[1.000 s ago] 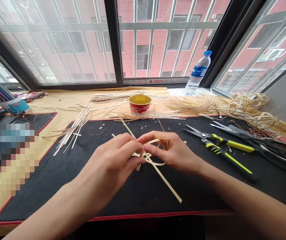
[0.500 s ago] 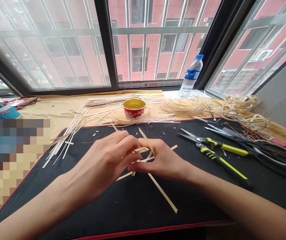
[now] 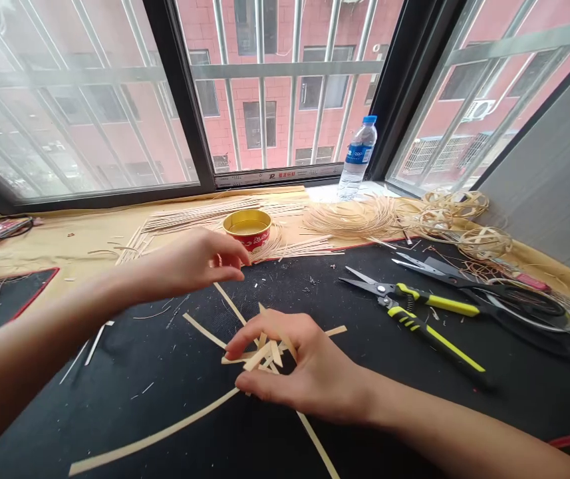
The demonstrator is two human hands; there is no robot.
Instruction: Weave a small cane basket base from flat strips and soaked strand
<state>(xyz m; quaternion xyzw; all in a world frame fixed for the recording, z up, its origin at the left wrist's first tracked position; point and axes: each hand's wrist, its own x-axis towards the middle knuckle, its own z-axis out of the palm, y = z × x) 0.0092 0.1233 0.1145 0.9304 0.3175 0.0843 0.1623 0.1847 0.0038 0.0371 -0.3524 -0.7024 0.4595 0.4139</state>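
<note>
A small interlaced piece of flat pale strips [image 3: 257, 357] sits over the black mat [image 3: 165, 392], between the middle of the tabletop [image 3: 85, 229] and its near edge; whether it touches the mat cannot be told. The fingers of the right hand [image 3: 309, 362] curl around it, thumb and index finger gripping its left side. Its loose ends fan out, one long strip [image 3: 155, 437] reaching toward the tabletop's near left corner. The left hand [image 3: 199, 263] is raised beyond the piece to the left, its fingers slightly parted and holding nothing visible. Just past its fingertips stands a red bowl [image 3: 259, 240] with a gold inside. Right of the piece lie yellow-handled snips [image 3: 383, 291], then black scissors [image 3: 474, 286] nearer the right edge. Along the far edge are straight strips [image 3: 195, 216], a coil [image 3: 354, 216] and a water bottle [image 3: 358, 159].
</note>
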